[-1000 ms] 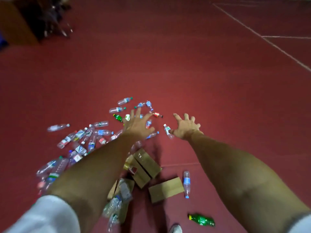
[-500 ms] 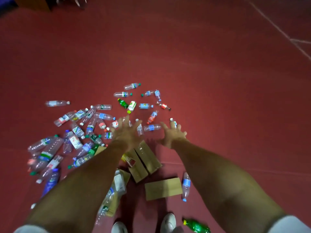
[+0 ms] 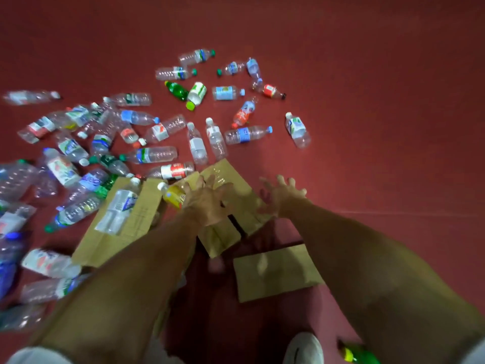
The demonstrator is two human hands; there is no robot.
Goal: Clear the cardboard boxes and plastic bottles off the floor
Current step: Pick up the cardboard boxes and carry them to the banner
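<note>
Several empty plastic bottles (image 3: 153, 155) lie scattered over the red floor, mostly to the left and ahead. Flattened cardboard boxes lie near my feet: one on the left (image 3: 131, 222) with a clear bottle (image 3: 118, 208) on it, one in the middle (image 3: 231, 179), one on the right (image 3: 275, 274). My left hand (image 3: 207, 198) hovers with spread fingers over the middle cardboard, beside a yellow bottle (image 3: 174, 195). My right hand (image 3: 282, 195) reaches with fingers spread at that cardboard's right edge. Neither hand holds anything.
A white shoe (image 3: 304, 349) stands at the bottom edge, with a green bottle (image 3: 357, 354) to its right. The red floor (image 3: 380, 127) to the right and far ahead is bare.
The view has tilted down and closer to the floor. Both hands have dropped from over the far bottles toward the middle cardboard.
</note>
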